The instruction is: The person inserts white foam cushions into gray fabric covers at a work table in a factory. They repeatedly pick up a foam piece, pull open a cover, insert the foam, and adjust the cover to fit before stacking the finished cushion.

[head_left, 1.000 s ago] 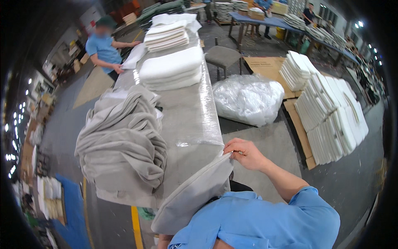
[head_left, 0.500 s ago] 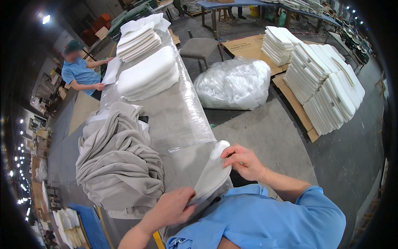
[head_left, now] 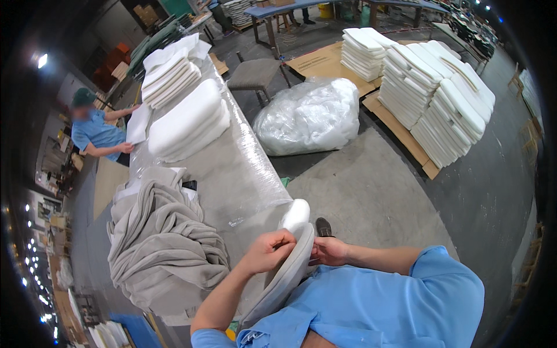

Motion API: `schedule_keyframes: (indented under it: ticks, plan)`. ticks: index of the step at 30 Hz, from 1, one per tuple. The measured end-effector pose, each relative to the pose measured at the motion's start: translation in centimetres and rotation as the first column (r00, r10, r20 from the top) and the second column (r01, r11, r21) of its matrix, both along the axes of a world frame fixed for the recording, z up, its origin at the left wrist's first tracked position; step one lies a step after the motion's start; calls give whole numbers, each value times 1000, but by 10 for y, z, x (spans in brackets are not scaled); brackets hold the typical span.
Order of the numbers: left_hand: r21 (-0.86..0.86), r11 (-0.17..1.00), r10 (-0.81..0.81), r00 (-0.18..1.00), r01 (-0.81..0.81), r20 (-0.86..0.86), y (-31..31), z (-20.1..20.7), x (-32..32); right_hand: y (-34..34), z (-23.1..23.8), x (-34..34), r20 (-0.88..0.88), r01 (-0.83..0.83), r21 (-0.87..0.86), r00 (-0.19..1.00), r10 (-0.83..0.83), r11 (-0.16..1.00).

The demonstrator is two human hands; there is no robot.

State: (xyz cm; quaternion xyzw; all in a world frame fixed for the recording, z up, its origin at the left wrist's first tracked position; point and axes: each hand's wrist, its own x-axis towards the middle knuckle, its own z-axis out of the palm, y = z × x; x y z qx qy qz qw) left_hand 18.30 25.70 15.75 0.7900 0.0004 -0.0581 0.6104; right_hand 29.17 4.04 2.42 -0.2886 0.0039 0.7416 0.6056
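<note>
Through the head view, I see the left hand [head_left: 268, 252] curled narrow against the grey cushion cover [head_left: 292, 272] at lower centre; whether it pinches fabric, I cannot tell. My right hand [head_left: 331, 250] holds the cover's right side, fingertips partly hidden. White padding [head_left: 296, 214] shows at its top.

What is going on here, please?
A person's left hand, fingers curled, and right hand are on opposite sides of a flat grey fabric cover; the exact hold is unclear. Puffy white padding shows at the cover's upper end. A crumpled heap of grey fabric lies to the left on the long grey table, with a stack of soft white pads farther along. At the table's left side, a co-worker holds a flat white sheet.
</note>
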Motion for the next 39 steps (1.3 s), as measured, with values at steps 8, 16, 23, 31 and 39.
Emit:
schedule_keyframes:
  ticks: [8, 16, 23, 31, 39]
  plan:
    - [249, 954, 75, 940, -164, 334, -47, 10, 14, 1, -15, 1, -271, -54, 190, 957, 105, 980]
    - [98, 992, 41, 922, -85, 384, -58, 39, 14, 2, -30, 6, -362, 60, 439, 925, 116, 896]
    - [-30, 998, -39, 962, 49, 269, -56, 40, 18, 3, 19, 35, -256, 247, 377, 954, -156, 893]
    - [96, 896, 421, 898, -434, 129, -49, 8, 19, 7, 47, 26, 577, 229, 402, 688, -440, 887]
    - [395, 905, 226, 965, -158, -132, -50, 37, 27, -5, 82, 21, 791, 126, 609, -173, -587, 783]
